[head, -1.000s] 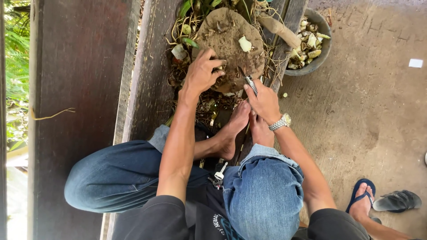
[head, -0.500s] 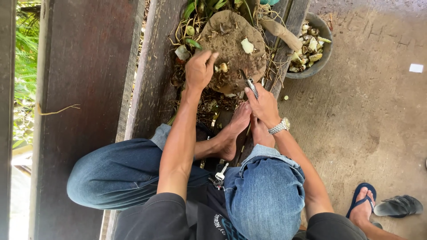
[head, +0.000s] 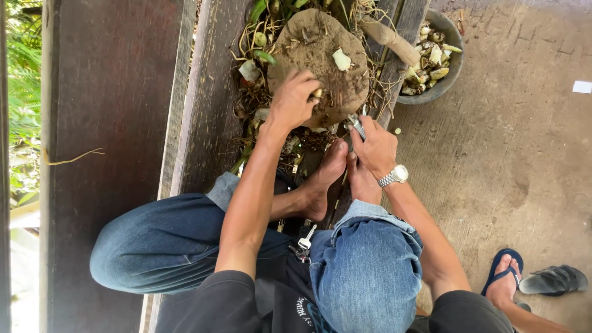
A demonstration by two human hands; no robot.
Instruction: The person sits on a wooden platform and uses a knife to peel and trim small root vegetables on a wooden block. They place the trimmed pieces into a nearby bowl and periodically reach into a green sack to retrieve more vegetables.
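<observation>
A person sits on a dark wooden bench (head: 117,123), knees in blue jeans drawn up, bare feet braced near the far end of the boards. There, at the far edge of the bench, lies a big round brown plant clump (head: 320,58) with stringy roots, green shoots and pale cut pieces around it. The left hand (head: 293,102) rests on the near left side of the clump, fingers curled down and pressed onto its surface, gripping the edge of it. The right hand (head: 377,148) is closed around the handle of a small knife (head: 356,125), whose grey blade points up towards the near right rim of the clump, at or just beside it; whether the tip touches cannot be told. A silver wristwatch (head: 394,176) sits on the right wrist. Just beyond the right edge of the bench, on the concrete floor (head: 524,154), stands a grey round bowl (head: 455,68) holding pale, yellowish cut pieces. A small set of keys (head: 305,240) hangs at the person's waist between the knees. At the lower right, on the concrete, another person's foot in a blue flip-flop (head: 502,280) shows, with a dark sandal (head: 555,280) just beside it.
</observation>
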